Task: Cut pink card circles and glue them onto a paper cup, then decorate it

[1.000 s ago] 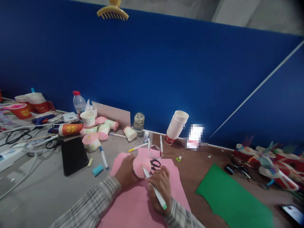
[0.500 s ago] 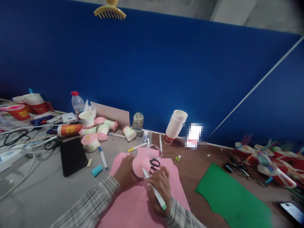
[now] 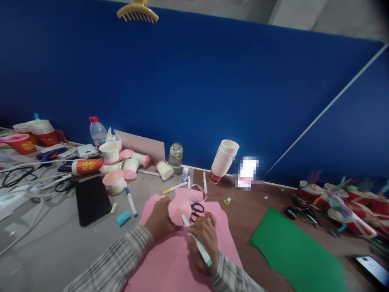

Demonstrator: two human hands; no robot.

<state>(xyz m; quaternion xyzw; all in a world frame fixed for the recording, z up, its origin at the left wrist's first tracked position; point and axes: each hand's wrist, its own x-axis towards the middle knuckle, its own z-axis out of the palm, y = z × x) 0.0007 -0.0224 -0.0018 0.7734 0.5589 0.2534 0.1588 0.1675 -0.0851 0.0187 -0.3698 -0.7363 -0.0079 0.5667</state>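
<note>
My left hand (image 3: pixel 160 219) is closed on a round pink paper piece (image 3: pixel 176 214), its fingers at the left edge. Whatever lies under the disc is hidden. Closed round a white marker (image 3: pixel 199 245) with a green end, my right hand (image 3: pixel 204 239) holds the tip against the disc. Beneath both hands lies a large pink paper sheet (image 3: pixel 178 263). Black-handled scissors (image 3: pixel 197 210) rest just right of the disc, with a roll of tape (image 3: pixel 197 194) behind them.
Pink-trimmed paper cups (image 3: pixel 114 182), a black phone (image 3: pixel 92 200) and a blue marker (image 3: pixel 131 202) are on the left. A leaning cup stack (image 3: pixel 224 160) stands behind. Green paper (image 3: pixel 296 247) and decorated red cups (image 3: pixel 349 211) lie right.
The view has shifted slightly. Both hands keep nearly the same pose, with the marker tip still at the pink disc.
</note>
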